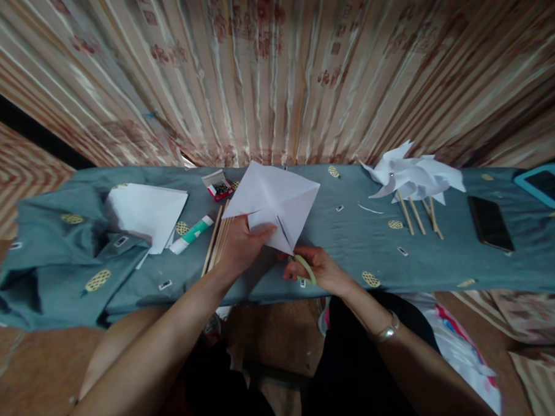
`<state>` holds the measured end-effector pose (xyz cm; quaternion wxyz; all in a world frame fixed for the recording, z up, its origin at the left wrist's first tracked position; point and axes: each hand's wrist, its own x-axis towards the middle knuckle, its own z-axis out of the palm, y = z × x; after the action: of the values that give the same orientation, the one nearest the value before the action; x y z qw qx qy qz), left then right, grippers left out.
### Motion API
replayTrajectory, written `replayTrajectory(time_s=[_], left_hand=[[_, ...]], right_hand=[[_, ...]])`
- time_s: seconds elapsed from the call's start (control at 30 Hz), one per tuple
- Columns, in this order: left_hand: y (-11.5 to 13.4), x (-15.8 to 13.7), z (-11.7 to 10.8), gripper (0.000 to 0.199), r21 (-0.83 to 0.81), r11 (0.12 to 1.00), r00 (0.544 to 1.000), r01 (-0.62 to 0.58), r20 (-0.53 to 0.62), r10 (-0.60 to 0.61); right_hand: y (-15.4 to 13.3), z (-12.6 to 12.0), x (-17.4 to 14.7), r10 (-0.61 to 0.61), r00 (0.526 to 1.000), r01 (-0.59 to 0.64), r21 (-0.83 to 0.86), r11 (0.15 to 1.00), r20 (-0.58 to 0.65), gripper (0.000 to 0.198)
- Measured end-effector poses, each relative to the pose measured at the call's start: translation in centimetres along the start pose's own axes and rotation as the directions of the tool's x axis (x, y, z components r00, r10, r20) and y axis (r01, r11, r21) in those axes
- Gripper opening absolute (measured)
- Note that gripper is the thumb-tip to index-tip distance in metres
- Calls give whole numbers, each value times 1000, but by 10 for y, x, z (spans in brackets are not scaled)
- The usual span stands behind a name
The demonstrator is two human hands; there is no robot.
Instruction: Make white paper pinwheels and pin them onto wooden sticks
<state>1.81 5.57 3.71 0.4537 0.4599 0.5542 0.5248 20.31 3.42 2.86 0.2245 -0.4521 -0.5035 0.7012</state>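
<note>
While the left hand (240, 243) pinches a white paper square (281, 195), thumb flat on top and fingers closed beneath, the right hand (321, 270) has its fingers curled in the yellow-green handle of the scissors (310, 271). Paper is held above the cloth-covered surface (352, 229), about midway along its length. It sits as a diamond: one corner toward the far edge, slightly left, the opposite one toward the near edge, slightly right; sides look about equal, hence no clear long axis. Two slits are visible, one beside the left thumb, one toward the near corner. Scissors point away from the person, at that near corner.

Blades largely hidden; their opening cannot be told. Left fingers under the paper also hidden. Wooden sticks (213, 238) run partly behind the left hand and paper. Contents of the small red box (218, 186), near the far edge, too small to identify. At the surface's right end, a blue-framed tablet (547, 183) is cut off by the view.

Glue stick (191, 234), left of the sticks: green-and-white label, lettering illegible. Small printed tags on the cloth likewise unreadable.
</note>
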Motion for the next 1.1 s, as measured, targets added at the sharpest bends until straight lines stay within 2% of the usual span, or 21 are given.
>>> replayTrajectory(time_s=[0.2, 0.3, 0.37, 0.4, 0.47, 0.53, 0.63, 0.77, 0.9, 1.0, 1.1], left_hand=[[6, 13, -16, 25, -15, 1000, 995, 7, -96, -9], [9, 17, -21, 30, -32, 999, 991, -25, -131, 20], [10, 16, -23, 28, -5, 1000, 994, -24, -105, 23], [11, 15, -23, 27, 8, 1000, 997, -11, -70, 12], [12, 12, -22, 24, 35, 999, 998, 33, 47, -35], [12, 8, -19, 20, 73, 995, 983, 61, 169, -72], [14, 4, -11, 21, 108, 993, 960, 49, 270, -77], [15, -1, -1, 29, 117, 989, 940, 91, 317, -124], [13, -5, 0, 26, 92, 987, 927, 132, 342, -156], [12, -6, -2, 28, 22, 983, 932, 182, 316, -180], [13, -7, -1, 38, -190, 941, 930, 279, 299, -215]], right_hand=[[-1, -22, -9, 50, 990, -40, -82, 996, 134, 56], [-3, -41, -13, 43, 993, -33, -92, 995, 109, 54], [-5, -54, -14, -36, 999, 33, -91, 995, -38, 53], [-6, -61, -14, -93, 985, 82, -78, 994, -148, 53], [-8, -71, -11, -184, 918, 183, -36, 982, -352, 54], [-11, -79, -8, -224, 864, 252, 2, 968, -450, 55], [-14, -84, -2, -233, 869, 262, 7, 965, -436, 55], [-15, -81, 3, -218, 891, 234, -10, 972, -398, 48], [-16, -75, 5, -125, 938, 145, 37, 989, -322, 42], [-16, -71, 5, -83, 944, 126, 118, 985, -319, 43], [-16, -68, 8, -107, 924, 187, 190, 964, -368, 42]])
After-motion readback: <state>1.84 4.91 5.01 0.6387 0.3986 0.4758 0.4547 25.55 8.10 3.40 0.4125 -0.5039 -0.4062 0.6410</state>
